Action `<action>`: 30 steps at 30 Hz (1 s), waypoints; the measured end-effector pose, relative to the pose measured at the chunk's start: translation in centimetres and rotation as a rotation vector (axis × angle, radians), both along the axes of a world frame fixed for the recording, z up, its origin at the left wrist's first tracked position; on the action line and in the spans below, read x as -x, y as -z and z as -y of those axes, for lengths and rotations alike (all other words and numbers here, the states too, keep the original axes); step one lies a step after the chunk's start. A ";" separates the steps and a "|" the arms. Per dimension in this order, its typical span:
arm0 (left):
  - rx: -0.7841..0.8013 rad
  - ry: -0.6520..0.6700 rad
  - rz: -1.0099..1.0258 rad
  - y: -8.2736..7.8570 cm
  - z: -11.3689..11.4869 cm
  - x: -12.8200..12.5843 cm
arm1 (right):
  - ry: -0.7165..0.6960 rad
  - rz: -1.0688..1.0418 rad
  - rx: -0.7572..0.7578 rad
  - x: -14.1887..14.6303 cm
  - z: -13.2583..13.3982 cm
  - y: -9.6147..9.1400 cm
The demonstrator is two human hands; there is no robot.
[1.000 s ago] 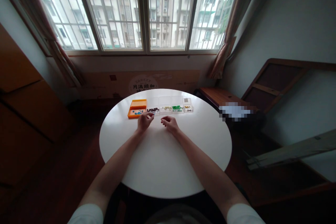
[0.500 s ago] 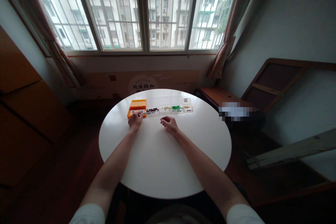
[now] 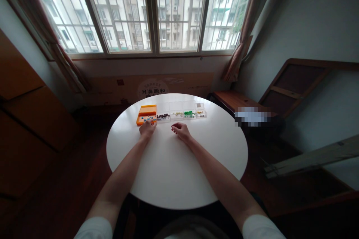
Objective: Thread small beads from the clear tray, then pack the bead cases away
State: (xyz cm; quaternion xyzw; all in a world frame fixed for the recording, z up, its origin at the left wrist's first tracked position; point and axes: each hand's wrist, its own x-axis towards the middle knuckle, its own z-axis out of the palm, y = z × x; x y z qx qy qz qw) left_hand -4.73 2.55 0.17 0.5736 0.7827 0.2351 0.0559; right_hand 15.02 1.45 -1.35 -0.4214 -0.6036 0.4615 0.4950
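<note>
My left hand is closed at the front edge of an open orange box, which holds several small blue pieces. Whatever its fingers may grip is too small to make out. My right hand hovers over or rests on the white round table, its fingers curled together; anything in them is hidden. Beyond the hands, a row of open clear boxes holds dark brown pieces, pale yellow pieces, green pieces and a few gold-coloured pieces.
Behind the table stands a long cardboard box below a barred window. A wooden bench with a blurred-out item is at the right, near a wooden frame. An orange-brown cabinet stands at the left.
My left hand has moved slightly right and down, from over the orange box to its front edge, uncovering more blue pieces. My right hand has stayed nearly still.
</note>
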 end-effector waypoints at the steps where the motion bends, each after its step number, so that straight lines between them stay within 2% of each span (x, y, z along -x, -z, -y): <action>1: -0.002 0.003 -0.001 0.0 0.0 0.0 | 0.000 0.002 -0.002 0.0 0.0 0.0; 3: -0.025 0.010 -0.012 -0.1 0.2 -0.1 | -0.001 0.004 -0.006 0.0 0.0 0.0; 9: -0.236 0.073 -0.178 -0.4 0.8 -0.6 | 0.003 0.010 -0.011 0.0 0.0 0.0; 18: -0.197 0.132 -0.257 -1.0 1.2 -0.4 | 0.001 0.010 -0.004 0.0 0.0 -0.2; 25: -0.102 0.069 -0.144 -2.9 1.8 -0.1 | -0.003 0.016 -0.018 0.0 0.0 0.0; 28: -0.241 0.004 -0.073 -3.7 1.6 1.4 | -0.004 0.013 -0.012 0.0 0.0 -0.1; 30: -0.349 -0.116 0.005 -3.9 1.2 3.1 | -0.003 0.014 -0.004 0.0 0.1 -0.1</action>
